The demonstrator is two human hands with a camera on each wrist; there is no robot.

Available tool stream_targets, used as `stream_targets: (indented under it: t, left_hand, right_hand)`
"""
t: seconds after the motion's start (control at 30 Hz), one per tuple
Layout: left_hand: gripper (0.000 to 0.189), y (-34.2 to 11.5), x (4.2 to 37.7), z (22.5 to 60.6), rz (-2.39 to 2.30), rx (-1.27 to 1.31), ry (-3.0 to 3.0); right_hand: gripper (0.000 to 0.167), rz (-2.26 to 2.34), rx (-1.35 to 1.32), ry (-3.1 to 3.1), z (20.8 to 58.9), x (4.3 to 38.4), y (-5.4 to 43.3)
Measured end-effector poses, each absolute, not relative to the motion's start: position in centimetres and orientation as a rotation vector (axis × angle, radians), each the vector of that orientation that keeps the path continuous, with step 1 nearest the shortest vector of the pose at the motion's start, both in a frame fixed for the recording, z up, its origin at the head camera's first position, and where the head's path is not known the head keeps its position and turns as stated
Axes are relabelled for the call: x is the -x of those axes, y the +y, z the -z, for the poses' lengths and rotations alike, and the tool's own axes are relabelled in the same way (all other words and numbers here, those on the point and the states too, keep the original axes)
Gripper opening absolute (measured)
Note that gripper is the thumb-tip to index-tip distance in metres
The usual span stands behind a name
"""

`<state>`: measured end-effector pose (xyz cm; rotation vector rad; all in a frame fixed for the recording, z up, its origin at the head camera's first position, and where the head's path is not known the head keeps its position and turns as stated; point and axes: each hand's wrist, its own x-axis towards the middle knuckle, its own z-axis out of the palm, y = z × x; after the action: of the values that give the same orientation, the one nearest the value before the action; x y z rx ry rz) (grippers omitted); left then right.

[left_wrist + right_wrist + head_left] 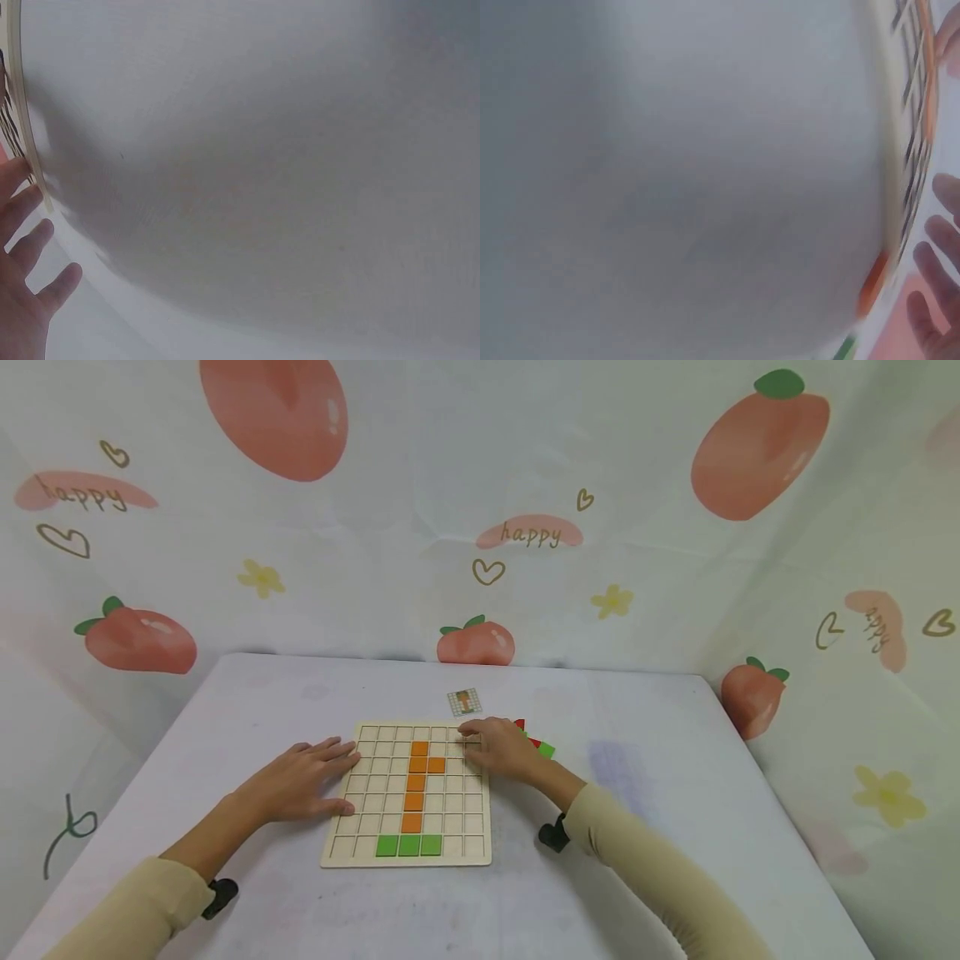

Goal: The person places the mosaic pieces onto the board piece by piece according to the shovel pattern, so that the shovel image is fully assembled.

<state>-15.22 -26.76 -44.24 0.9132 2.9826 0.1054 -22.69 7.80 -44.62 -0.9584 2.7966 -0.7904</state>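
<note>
Hands: two; the left hand [296, 785] is resting at the board's left edge, the right hand [498, 747] is reaching over its far right corner.
Left fingers: [31, 244] spreading apart, the tips touching the board's edge.
Right fingers: [934, 270] lying apart, slightly bent; whether they are touching the board cannot be told.
Grid board: [462, 823] one, lying flat between the left and right fingers, showing seven rows of seven cells.
Orange tiles: [415, 782] six, lying left of the right fingers; five are forming a column, one is sitting just right of the second.
Green tiles: [408, 845] three, filling a side-by-side run in the row farthest from the right fingers.
Loose tiles: [547, 750] red and green, lying just behind the right fingers; the hand is partly hiding them, so their number cannot be told.
Picture card: [464, 702] one, lying just beyond the right fingers, off the board.
Bench: [262, 735] one, white, carrying everything beneath the fingers.
</note>
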Motion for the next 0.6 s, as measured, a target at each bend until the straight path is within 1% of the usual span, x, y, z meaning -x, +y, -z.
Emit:
stream_targets:
  t: [0.13, 0.27, 0.6]
  left_hand:
    - [0.082, -26.7, 15.2, 44.1, -0.103, -0.915, 2.985]
    - [0.083, -26.6, 15.2, 44.0, -0.104, -0.899, 2.977]
    - [0.084, -26.9, 15.2, 44.5, -0.112, -0.902, 2.986]
  right_hand:
    - [0.039, 0.713, 1.01, 2.875, 45.0, 22.7, 10.3]
    - [0.039, 0.679, 1.004, 2.941, 45.5, 22.7, 12.0]
    - [0.037, 0.68, 1.002, 2.963, 46.0, 22.7, 12.8]
